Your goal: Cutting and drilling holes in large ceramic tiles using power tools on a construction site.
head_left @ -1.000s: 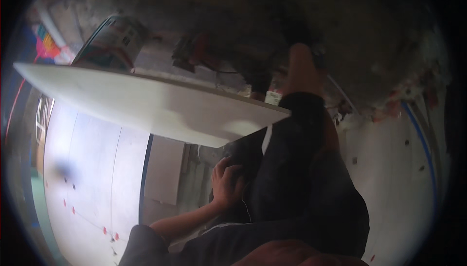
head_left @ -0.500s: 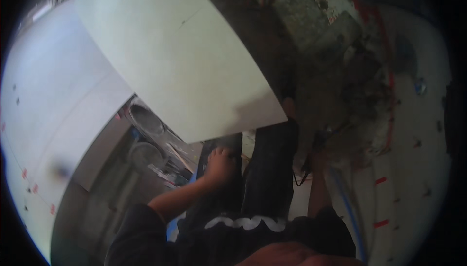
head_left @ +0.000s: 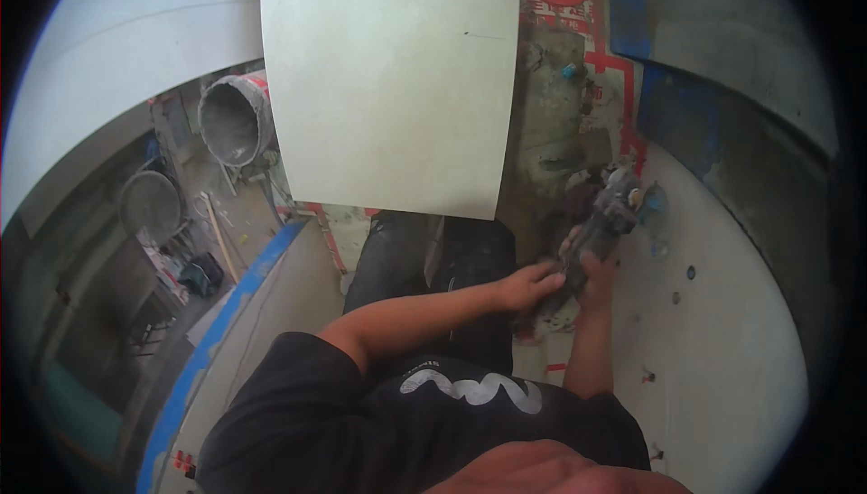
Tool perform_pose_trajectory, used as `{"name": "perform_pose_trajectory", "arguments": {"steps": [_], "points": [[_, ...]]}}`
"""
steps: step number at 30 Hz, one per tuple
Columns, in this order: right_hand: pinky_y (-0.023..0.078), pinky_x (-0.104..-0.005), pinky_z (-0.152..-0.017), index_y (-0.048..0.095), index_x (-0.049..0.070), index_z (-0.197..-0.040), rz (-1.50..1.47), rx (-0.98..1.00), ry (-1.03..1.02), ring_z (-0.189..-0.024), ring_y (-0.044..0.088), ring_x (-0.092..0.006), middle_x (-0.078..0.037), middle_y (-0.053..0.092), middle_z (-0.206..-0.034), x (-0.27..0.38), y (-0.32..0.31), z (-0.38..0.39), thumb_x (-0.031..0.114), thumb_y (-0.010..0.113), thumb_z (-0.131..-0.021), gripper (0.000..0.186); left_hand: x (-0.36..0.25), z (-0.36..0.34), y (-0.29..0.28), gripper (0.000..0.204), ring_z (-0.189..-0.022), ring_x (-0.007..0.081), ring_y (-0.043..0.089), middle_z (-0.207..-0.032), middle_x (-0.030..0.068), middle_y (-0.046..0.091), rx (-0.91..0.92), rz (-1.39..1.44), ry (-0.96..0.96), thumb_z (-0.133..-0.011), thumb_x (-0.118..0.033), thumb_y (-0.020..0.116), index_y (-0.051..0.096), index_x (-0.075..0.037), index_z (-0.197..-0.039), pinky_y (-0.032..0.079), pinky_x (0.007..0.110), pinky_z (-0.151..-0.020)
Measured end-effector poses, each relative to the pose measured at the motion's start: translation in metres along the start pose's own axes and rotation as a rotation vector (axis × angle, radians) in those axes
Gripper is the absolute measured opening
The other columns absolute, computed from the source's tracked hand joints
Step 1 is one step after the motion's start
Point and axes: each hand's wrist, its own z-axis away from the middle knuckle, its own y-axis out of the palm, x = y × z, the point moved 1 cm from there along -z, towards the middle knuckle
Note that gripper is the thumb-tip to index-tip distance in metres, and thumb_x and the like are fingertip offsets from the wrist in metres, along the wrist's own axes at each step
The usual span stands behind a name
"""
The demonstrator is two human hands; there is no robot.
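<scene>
A dusty, red-marked floor (head_left: pixel 558 92) showed in the head view beside a broad, flat, cream-white board (head_left: pixel 393 79) ending by black-trousered knees (head_left: pixel 483 255). Right of them, the right hand (head_left: pixel 596 273) had its fingers wrapped round a dark grey, elongated power tool (head_left: pixel 613 214), and the left hand (head_left: pixel 531 284) curled at its near end, probably to steady its weight.

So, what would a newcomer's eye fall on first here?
Probably the large pale panel, filling the top middle of the view. Next, right of centre, the dark handheld tool, with the left hand at its near end and the right hand around its body. Then the crusted grey bucket, its mouth showing, at upper left.
</scene>
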Motion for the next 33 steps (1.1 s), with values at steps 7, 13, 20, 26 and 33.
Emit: {"name": "perform_pose_trajectory", "arguments": {"steps": [7,13,20,26,33], "points": [[0.057,-0.0414,-0.088,0.053,0.002,-0.131,0.002,0.065,-0.134,-0.094,0.068,-0.0271,-0.012,0.065,-0.108,0.049,0.113,-0.069,0.023,0.082,-0.084,0.059,-0.080,0.051,-0.040,0.109,-0.101,0.0478,0.068,-0.120,0.0324,0.063,-0.443,-0.832,0.307,-0.083,-0.034,0.084,0.014,0.007,-0.157,0.056,0.050,-0.087],[0.059,-0.0400,-0.077,0.061,0.005,-0.119,-0.109,-0.052,0.059,-0.086,0.070,-0.0243,-0.011,0.070,-0.104,0.032,0.170,-0.101,0.013,0.080,-0.082,0.042,-0.127,0.093,-0.116,0.067,-0.093,0.0428,0.072,-0.107,0.0283,0.070,-0.308,-1.306,0.411,-0.092,-0.019,0.068,0.039,0.012,-0.143,0.057,0.051,-0.073],[0.055,-0.0352,-0.074,0.063,0.007,-0.114,0.007,-0.246,-0.174,-0.079,0.066,-0.0176,-0.002,0.068,-0.095,-0.008,0.218,-0.165,0.011,0.082,-0.080,0.039,-0.154,0.084,-0.185,0.053,-0.084,0.0442,0.072,-0.093,0.0250,0.072,-0.405,-1.383,0.279,-0.091,-0.020,0.071,0.047,0.006,-0.130,0.057,0.052,-0.068],[0.055,-0.0371,-0.078,0.068,0.004,-0.113,0.454,-0.244,-0.283,-0.082,0.067,-0.0186,-0.001,0.069,-0.093,-0.007,0.229,-0.217,0.014,0.083,-0.079,0.039,-0.182,0.047,-0.234,0.090,-0.129,0.0429,0.058,-0.138,0.0324,0.056,-0.291,-1.356,0.296,-0.085,-0.032,0.080,0.033,0.008,-0.151,0.050,0.049,-0.105],[0.056,-0.0398,-0.087,0.069,-0.002,-0.113,0.958,-0.161,-0.298,-0.095,0.073,-0.0244,-0.014,0.076,-0.104,0.010,0.225,-0.254,0.025,0.085,-0.075,0.049,-0.209,-0.011,-0.262,0.107,-0.146,0.0371,0.043,-0.159,0.0295,0.039,-0.355,-0.416,0.351,-0.083,-0.047,0.081,0.027,0.010,-0.157,0.036,0.043,-0.119]]}}
